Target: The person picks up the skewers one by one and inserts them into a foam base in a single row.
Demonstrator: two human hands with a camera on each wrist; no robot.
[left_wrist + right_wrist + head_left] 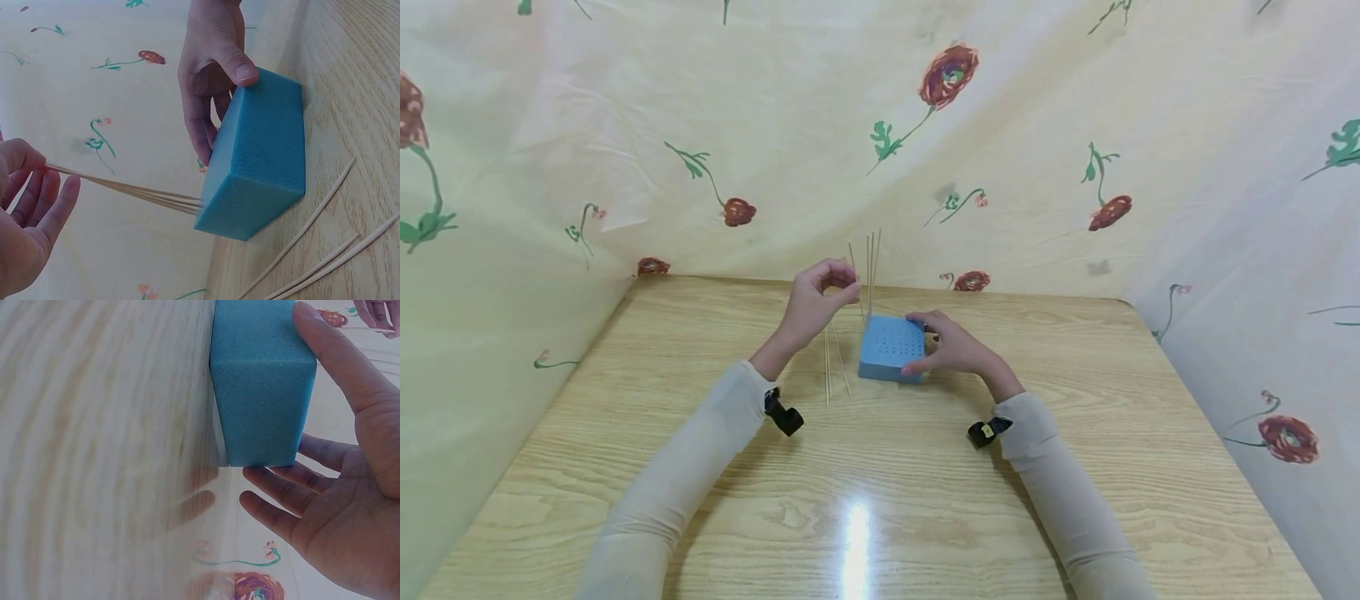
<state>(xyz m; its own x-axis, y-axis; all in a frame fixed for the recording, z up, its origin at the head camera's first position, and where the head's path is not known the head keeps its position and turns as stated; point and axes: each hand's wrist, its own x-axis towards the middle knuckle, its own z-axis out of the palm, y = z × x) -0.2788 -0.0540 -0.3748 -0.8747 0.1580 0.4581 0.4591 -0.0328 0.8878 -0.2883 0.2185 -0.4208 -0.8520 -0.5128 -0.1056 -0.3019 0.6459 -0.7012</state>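
Note:
A blue foam block (891,350) with rows of small holes in its top sits on the table. Several thin wooden sticks (877,254) stand upright in its far left corner. My left hand (818,298) pinches one stick (862,312) between thumb and finger, high above the block; its lower end meets that same corner. In the left wrist view the pinched stick runs close beside the others, into the foam (269,131). My right hand (953,343) grips the block from the right, thumb on the near side and fingers at the far side.
Several loose sticks (827,375) lie on the wooden table (925,483), left of the block and below my left hand. A flowered cloth (820,150) hangs behind the table and along both sides.

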